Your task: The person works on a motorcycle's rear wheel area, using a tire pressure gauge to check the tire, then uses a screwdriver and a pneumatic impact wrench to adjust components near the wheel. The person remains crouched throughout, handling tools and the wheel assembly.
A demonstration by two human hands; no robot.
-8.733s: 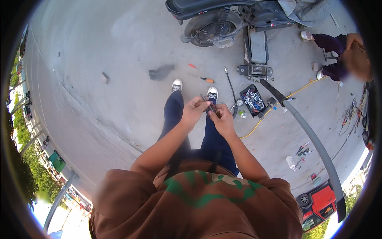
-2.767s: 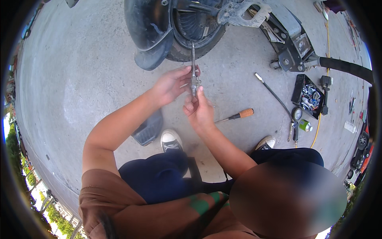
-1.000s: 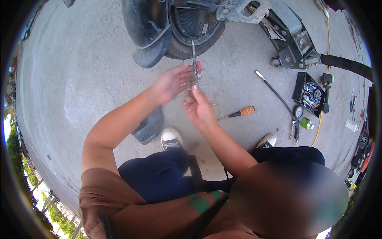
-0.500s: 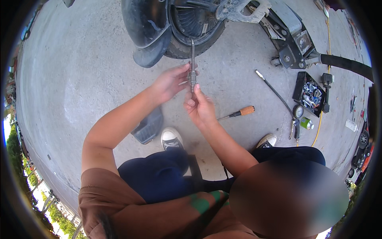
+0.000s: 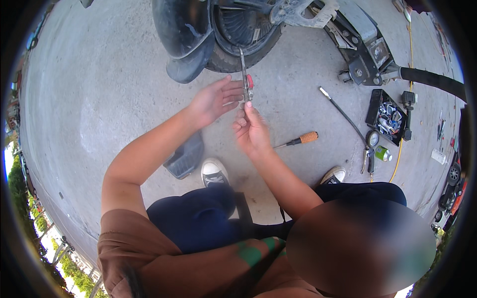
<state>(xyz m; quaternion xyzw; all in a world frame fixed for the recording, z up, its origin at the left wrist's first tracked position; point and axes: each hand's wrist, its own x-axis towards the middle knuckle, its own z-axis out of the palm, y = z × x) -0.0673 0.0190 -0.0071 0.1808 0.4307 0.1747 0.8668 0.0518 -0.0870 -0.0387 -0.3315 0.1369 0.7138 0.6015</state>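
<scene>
Concrete (image 5: 109,64) spreads grey and worn beneath everything around me. A dusty wheel (image 5: 243,30) with a black tyre stands ahead of my hands, partly cut off by the upper edge, and a black mudguard (image 5: 181,30) curves down at its left side. To the right of the wheel sits a floor jack (image 5: 365,54), its thick dark handle (image 5: 432,82) reaching off to the right. Nearer me on that side lies a tyre inflator (image 5: 371,139) with a hose and a round gauge, and just beyond the gauge a black tray (image 5: 373,107) holds a jumble of small parts. A dark plastic piece (image 5: 186,156) rests beside my left shoe (image 5: 213,169). A screwdriver (image 5: 309,137) with an orange handle lies past my right wrist. My left hand (image 5: 211,103) is spread, fingers reaching to the metal tool (image 5: 244,69); whether they touch it I cannot tell. My right hand (image 5: 252,130) pinches the tool's near end between thumb and fingers, its far tip at the wheel's rim. A green can (image 5: 383,153) is next to the inflator. Smallest is the red part (image 5: 250,81) on the tool's right side.
</scene>
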